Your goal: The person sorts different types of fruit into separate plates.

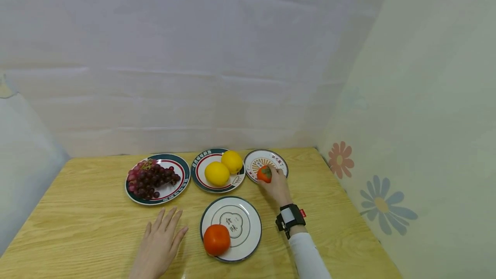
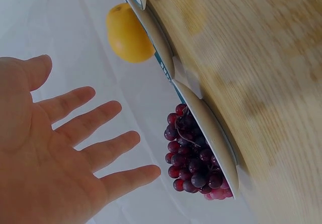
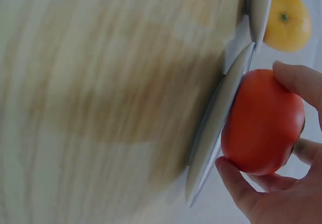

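At the back right, my right hand (image 1: 278, 187) grips an orange-red persimmon (image 1: 264, 175) with a green leafy top. The fruit sits right at the surface of a small white plate (image 1: 277, 161) with a sunburst print. In the right wrist view, the thumb and fingers curl around the sides of the persimmon (image 3: 264, 123). My left hand (image 1: 159, 241) has its fingers spread and holds nothing, left of the near plate (image 1: 248, 231). On that plate lies another orange-red round fruit (image 1: 216, 240). In the left wrist view, the left hand (image 2: 58, 143) shows its palm and straight fingers.
A green-rimmed plate (image 1: 185, 168) at the back left bears dark and pink grapes (image 1: 151, 180). Between it and the sunburst plate stands a similar plate (image 1: 201, 180) with two yellow fruits (image 1: 217, 173). A patterned wall (image 1: 407, 141) rises along the wooden table's right side.
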Available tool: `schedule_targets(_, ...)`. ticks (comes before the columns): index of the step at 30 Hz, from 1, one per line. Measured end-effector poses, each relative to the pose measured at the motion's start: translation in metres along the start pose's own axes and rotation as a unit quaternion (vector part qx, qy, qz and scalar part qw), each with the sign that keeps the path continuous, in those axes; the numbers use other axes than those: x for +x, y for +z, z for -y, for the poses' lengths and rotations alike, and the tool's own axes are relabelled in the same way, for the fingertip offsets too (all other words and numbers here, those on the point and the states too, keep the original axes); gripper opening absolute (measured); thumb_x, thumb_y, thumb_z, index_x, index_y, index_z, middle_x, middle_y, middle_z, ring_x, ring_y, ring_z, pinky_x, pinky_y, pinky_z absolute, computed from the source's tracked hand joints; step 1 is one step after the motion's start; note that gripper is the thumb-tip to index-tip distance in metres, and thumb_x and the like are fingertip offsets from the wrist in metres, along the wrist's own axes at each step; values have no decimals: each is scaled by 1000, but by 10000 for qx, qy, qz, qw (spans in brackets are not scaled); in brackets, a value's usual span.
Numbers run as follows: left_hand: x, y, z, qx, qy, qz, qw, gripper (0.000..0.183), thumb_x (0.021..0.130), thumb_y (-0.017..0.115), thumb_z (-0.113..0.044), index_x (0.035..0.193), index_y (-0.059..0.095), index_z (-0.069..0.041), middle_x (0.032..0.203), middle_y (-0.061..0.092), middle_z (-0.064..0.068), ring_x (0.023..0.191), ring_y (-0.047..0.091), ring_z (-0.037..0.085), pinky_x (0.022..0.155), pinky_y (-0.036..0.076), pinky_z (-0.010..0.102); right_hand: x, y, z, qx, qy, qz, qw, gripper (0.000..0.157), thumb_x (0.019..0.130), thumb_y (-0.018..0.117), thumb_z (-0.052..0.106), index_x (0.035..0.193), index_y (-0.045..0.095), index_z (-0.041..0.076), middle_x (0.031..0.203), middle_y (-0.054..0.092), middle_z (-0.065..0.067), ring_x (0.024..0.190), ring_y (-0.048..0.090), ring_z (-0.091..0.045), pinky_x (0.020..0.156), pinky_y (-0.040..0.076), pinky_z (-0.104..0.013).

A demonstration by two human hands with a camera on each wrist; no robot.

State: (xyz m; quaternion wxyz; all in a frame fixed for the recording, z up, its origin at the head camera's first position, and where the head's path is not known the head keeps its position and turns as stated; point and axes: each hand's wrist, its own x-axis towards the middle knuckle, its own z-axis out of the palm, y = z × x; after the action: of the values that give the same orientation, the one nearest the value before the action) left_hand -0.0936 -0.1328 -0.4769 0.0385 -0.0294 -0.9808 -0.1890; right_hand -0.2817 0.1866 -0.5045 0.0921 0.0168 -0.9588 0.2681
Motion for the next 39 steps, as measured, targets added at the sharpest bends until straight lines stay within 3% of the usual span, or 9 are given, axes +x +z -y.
schedule_targets(5, -1, 1, 0, -5, 102, -177, 9998, 48, 94, 51, -37, 132, 50, -8, 138, 47, 15, 130, 33, 41, 95, 30, 73, 2, 4, -6, -114, 446, 123, 9989, 67, 82, 69, 35, 136, 42, 5, 123, 45, -28, 104, 51, -38, 87, 50, -51)
schedule_targets(11, -2, 1, -1, -3, 134, -209, 9997, 48, 94, 50, -38, 131, 51, -8, 137, 48, 16, 129, 34, 41, 95, 31, 72, 4, 8, -16, -165, 440, -158, 9988, 65, 82, 71, 26, 137, 41, 10, 130, 39, -30, 107, 47, -46, 85, 49, -58)
schedule_targets(16, -2, 1, -1, -1, 63, -86, 9999, 49, 94, 48, -39, 132, 50, -8, 138, 46, 16, 130, 33, 42, 95, 29, 73, 0, 6, -18, -309, 430, -204, 9984, 68, 84, 69, 29, 140, 36, 11, 138, 30, -30, 118, 38, -49, 86, 48, -61)
schedule_targets(21, -1, 3, 0, -7, 29, -82, 10000, 49, 94, 50, -38, 132, 50, -8, 139, 46, 15, 130, 32, 41, 95, 29, 73, -15, -9, 7, -408, -374, -176, 9983, 63, 83, 69, 29, 135, 42, 6, 137, 34, -29, 119, 38, -48, 88, 49, -59)
schedule_targets(24, -1, 2, 0, -23, 61, -127, 9999, 49, 93, 51, -38, 132, 50, -8, 138, 47, 15, 130, 33, 41, 95, 29, 73, -30, -20, 32, -304, -1023, 555, 9927, 62, 85, 67, 31, 137, 40, 8, 141, 33, -24, 126, 35, -44, 96, 44, -58)
schedule_targets(27, -1, 2, 0, -15, 61, -127, 9999, 49, 93, 51, -39, 132, 50, -8, 138, 46, 14, 130, 32, 41, 95, 29, 73, -49, -31, 59, -200, -1580, 1792, 9708, 65, 87, 62, 38, 142, 35, 16, 147, 29, -18, 132, 30, -37, 102, 38, -58)
schedule_targets(30, -1, 1, -1, 7, 52, -112, 9999, 50, 94, 50, -39, 133, 50, -9, 139, 46, 14, 130, 32, 41, 95, 29, 73, -67, -36, 80, -294, -2027, 2768, 9388, 67, 87, 59, 47, 143, 31, 25, 149, 29, -9, 133, 31, -30, 103, 39, -56)
schedule_targets(35, -2, 1, -1, 31, 76, -132, 9999, 51, 94, 49, -40, 134, 48, -9, 139, 47, 13, 130, 32, 41, 95, 30, 73, -94, -32, 101, -450, -2577, 3572, 8966, 71, 82, 61, 52, 143, 31, 30, 148, 32, -3, 129, 38, -24, 100, 45, -49)
schedule_targets(39, -3, 1, -1, 45, 98, -189, 9998, 51, 94, 49, -40, 135, 47, -10, 139, 47, 12, 130, 33, 41, 95, 30, 73, -109, -23, 106, -620, -2878, 3903, 8724, 72, 79, 64, 54, 141, 33, 34, 146, 35, -1, 125, 42, -19, 96, 50, -42)
